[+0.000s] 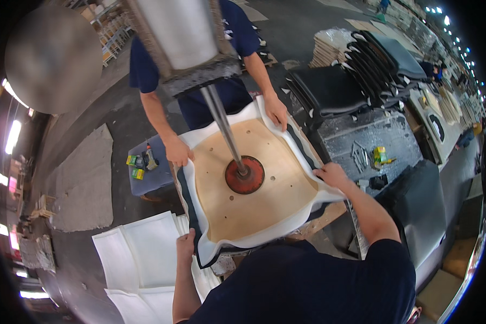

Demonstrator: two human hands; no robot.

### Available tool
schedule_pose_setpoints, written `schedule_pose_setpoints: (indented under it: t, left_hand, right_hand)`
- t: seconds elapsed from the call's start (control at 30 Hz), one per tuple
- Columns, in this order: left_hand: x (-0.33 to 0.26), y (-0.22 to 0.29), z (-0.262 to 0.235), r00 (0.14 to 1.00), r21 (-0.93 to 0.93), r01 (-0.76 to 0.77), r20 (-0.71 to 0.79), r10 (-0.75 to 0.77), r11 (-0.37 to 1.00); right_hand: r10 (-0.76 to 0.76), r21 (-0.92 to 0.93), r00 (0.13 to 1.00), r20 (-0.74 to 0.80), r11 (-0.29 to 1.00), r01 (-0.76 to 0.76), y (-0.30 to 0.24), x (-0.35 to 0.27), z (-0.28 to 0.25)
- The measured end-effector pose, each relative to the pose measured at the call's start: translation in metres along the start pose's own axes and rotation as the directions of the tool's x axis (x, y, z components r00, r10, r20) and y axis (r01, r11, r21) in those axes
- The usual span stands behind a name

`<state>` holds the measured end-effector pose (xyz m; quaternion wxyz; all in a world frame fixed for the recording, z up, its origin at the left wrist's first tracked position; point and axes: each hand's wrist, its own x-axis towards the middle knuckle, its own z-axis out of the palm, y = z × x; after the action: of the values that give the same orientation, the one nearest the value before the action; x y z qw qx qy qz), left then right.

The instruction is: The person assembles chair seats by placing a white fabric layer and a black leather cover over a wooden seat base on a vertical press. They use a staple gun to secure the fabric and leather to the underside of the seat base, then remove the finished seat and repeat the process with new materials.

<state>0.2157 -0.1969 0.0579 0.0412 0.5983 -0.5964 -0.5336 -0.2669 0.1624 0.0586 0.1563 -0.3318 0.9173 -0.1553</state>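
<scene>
A plywood seat board (270, 213) with several small holes lies on white padding (235, 241), whose edges rise around it. Dark cover material (188, 200) shows outside the padding. Pressing on the board's middle is a round red plate (254, 186) on a metal rod. My left hand (185, 244) is closed on the cover's edge at the near left corner. At the right side, my right hand (332, 176) grips the cover's edge with the padding beside it. A co-worker's hands (178, 152) hold the far left and far right edges.
The press cylinder (181, 32) hangs over the far side. White padding sheets (146, 251) lie at the lower left. A blue-grey surface (146, 181) at left holds a power tool (150, 159). Stacked black seats (332, 89) and a metal table (402, 137) stand at right.
</scene>
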Motion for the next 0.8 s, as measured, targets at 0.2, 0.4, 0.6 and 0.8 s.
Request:
schedule_pose_setpoints:
  t: [0.2, 0.4, 0.6, 0.8]
  left_hand:
    - [0.005, 0.071, 0.012, 0.844, 0.011, -0.487, -0.250, 0.474, 0.873]
    - [0.039, 0.078, 0.125, 0.736, 0.365, -0.647, 0.067, 0.674, 0.670]
    - [0.018, 0.033, 0.139, 0.607, 0.635, -0.702, 0.295, 0.738, 0.323]
    - [0.017, 0.034, 0.135, 0.573, 0.643, -0.703, 0.258, 0.777, 0.305]
  right_hand:
    - [-0.168, 0.247, 0.983, -0.079, 0.952, 0.182, -0.093, 0.041, 0.000]
    - [-0.345, 0.097, 0.917, -0.202, 0.924, 0.369, -0.147, 0.043, 0.075]
    - [-0.348, -0.076, 0.887, -0.303, 0.937, 0.341, -0.118, 0.008, 0.107]
    - [-0.389, -0.047, 0.866, -0.314, 0.918, 0.395, -0.127, 0.006, 0.103]
